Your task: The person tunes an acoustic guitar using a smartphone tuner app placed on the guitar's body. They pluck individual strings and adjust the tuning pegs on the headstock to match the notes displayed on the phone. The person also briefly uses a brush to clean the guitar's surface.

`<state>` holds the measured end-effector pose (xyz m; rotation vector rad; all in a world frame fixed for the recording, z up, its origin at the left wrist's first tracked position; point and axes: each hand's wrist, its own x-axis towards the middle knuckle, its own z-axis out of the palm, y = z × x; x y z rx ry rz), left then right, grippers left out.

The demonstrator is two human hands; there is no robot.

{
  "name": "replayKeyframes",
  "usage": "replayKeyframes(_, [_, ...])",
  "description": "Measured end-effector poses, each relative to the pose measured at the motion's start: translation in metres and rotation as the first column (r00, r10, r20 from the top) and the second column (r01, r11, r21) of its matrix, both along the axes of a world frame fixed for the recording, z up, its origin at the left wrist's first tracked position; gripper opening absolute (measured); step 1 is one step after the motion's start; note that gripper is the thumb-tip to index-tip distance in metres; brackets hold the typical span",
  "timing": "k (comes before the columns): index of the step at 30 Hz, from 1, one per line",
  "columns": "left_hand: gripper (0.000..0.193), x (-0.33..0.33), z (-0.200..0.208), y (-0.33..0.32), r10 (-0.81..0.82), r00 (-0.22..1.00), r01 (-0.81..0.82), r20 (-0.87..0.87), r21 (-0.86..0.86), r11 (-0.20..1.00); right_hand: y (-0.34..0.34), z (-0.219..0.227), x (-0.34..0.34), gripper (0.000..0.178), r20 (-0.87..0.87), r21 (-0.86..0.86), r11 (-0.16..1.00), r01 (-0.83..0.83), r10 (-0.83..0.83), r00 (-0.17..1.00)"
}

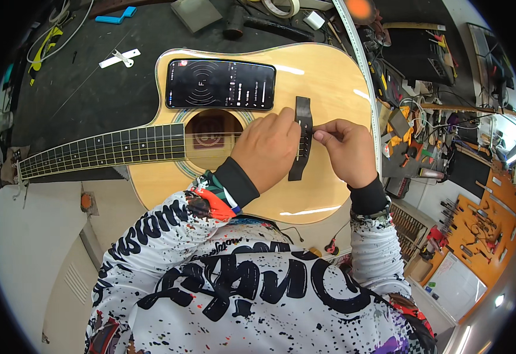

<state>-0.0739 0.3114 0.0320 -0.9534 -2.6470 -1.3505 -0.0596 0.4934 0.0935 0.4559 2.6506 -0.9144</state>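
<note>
A natural-wood acoustic guitar point(270, 203) lies face up, its neck point(104, 147) pointing left. My left hand point(268, 144) is closed, fingers curled down at the left side of the dark bridge point(303, 109), over the strings. What its fingertips hold is hidden beneath them. On the bridge's other side my right hand point(350, 152) is closed, thumb and index finger pinched beside the row of bridge pins. Whatever sits in that pinch is too small to make out. A black phone point(219, 84) with a lit dark screen rests on the guitar's top, above the soundhole point(211, 130).
Along the dark bench point(93, 100) lie a blue tool point(116, 15), a small white tool point(120, 58), a hammer point(234, 23) and a roll of tape point(283, 6). A long ruler-like strip point(361, 53) curves past the guitar's right end. Cables and tools crowd the right side.
</note>
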Motion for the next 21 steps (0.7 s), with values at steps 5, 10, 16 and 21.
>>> replayKeyframes(5, [0.006, 0.0, -0.012, 0.003, 0.027, 0.999, -0.026, -0.017, 0.034, 0.999, -0.011, 0.01, -0.008, 0.011, 0.038, 0.105, 0.993, -0.055, 0.051, 0.998])
replayKeyframes(10, [0.004, 0.002, -0.017, 0.007, 0.015, 0.999, -0.015, -0.041, 0.019, 1.0, -0.018, 0.013, -0.009, 0.01, 0.048, 0.152, 0.982, -0.109, 0.103, 0.994])
replayKeyframes(16, [0.004, 0.002, -0.015, 0.009, 0.015, 0.999, -0.014, -0.039, 0.029, 0.999, -0.025, 0.01, -0.011, 0.01, 0.026, 0.21, 0.971, -0.115, 0.112, 0.993])
replayKeyframes(21, [0.004, 0.002, -0.016, 0.009, 0.026, 0.998, -0.024, -0.049, 0.031, 0.999, -0.027, 0.005, -0.01, 0.012, 0.003, 0.252, 0.966, -0.058, 0.059, 0.998])
